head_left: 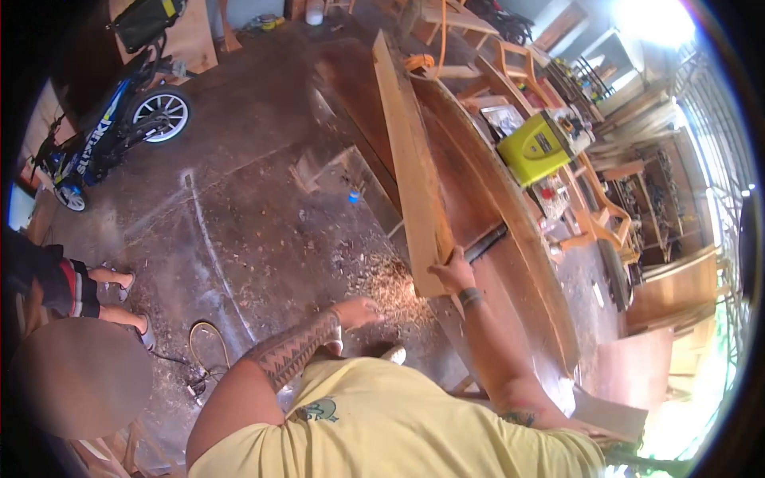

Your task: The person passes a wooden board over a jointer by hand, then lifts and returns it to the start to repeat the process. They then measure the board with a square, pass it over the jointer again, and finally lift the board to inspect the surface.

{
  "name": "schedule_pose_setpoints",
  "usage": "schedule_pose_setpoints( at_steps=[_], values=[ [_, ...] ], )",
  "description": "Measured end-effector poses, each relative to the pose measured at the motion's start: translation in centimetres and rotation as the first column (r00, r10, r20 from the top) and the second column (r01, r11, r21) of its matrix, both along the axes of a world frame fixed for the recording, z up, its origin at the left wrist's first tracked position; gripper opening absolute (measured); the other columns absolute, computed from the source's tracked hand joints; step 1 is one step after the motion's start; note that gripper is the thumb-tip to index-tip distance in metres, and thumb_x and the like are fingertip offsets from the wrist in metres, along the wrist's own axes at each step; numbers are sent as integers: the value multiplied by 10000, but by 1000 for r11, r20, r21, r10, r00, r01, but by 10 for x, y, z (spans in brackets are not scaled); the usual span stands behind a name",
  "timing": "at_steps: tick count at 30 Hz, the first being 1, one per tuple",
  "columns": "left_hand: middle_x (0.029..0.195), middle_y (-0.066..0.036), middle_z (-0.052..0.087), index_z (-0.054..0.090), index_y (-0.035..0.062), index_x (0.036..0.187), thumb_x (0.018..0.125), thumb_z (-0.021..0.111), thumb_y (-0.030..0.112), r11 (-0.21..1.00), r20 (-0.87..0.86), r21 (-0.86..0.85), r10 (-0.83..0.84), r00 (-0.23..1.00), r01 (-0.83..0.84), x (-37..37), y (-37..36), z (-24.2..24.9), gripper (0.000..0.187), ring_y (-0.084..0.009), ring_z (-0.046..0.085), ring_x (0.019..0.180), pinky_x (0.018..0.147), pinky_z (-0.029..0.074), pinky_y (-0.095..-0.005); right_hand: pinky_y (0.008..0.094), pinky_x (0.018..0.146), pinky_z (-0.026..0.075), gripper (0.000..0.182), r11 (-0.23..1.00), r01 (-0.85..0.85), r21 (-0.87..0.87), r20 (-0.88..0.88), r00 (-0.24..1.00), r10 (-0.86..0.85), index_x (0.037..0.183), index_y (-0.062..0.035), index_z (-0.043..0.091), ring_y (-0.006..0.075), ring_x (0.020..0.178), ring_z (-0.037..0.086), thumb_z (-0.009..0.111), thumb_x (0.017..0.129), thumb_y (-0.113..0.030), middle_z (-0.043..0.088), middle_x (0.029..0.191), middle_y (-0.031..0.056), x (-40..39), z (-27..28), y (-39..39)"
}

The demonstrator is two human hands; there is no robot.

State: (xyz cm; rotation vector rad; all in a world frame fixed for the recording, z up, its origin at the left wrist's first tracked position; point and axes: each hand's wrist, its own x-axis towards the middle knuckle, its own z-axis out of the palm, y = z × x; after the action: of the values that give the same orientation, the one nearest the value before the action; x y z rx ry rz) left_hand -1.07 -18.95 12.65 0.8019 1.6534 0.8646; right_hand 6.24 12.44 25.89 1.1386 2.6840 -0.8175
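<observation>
A long pale wooden plank (pixel 410 151) rests lengthwise along a large reddish-brown wooden slab (pixel 466 187). At the plank's near end, my right hand (pixel 454 273) is closed around its edge, with a dark band on the wrist. A dark, narrow bar (pixel 488 241) lies across the slab just beyond that hand. My left hand (pixel 358 312) hangs low in front of my body, fingers loosely stretched and nothing in them. Beneath it, wood shavings (pixel 394 291) are heaped on the floor.
A lime-green machine (pixel 534 149) stands right of the slab among wooden chair frames (pixel 594 227). A motorbike (pixel 111 131) is parked at the far left. Another person (pixel 56 287) is close by on my left, near a cable loop (pixel 209 346). A blue cap (pixel 354 197) lies on the floor.
</observation>
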Motion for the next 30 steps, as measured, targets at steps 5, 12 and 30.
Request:
schedule_pose_setpoints(
  at_steps=[5,12,30],
  values=[
    [1397,-227,755,712,32,1445,1009,772,554,991,22,-15,-130,991,131,-4,15,-1,683,-313,713,1319,1144,539,-421,467,974,599,789,999,-11,-47,12,1000,12,1292,-10,525,430,1100,768,974,763,-388,775,1147,281,4,10,-4],
    [1245,-175,808,781,72,1325,1000,780,523,984,-32,55,-166,986,167,-1,23,36,556,-281,761,1151,1045,579,-433,422,1066,585,903,986,-29,-162,-33,999,24,1515,39,507,294,1231,737,969,765,-163,757,1305,188,89,-6,-24],
    [1050,-79,753,691,127,1156,1106,459,680,692,758,-354,606,241,-629,-16,126,8,601,-246,736,882,823,613,-445,397,1130,526,889,439,407,-801,245,892,-379,1474,-44,592,177,1279,613,969,676,65,685,1322,31,541,127,-109]
  ],
)
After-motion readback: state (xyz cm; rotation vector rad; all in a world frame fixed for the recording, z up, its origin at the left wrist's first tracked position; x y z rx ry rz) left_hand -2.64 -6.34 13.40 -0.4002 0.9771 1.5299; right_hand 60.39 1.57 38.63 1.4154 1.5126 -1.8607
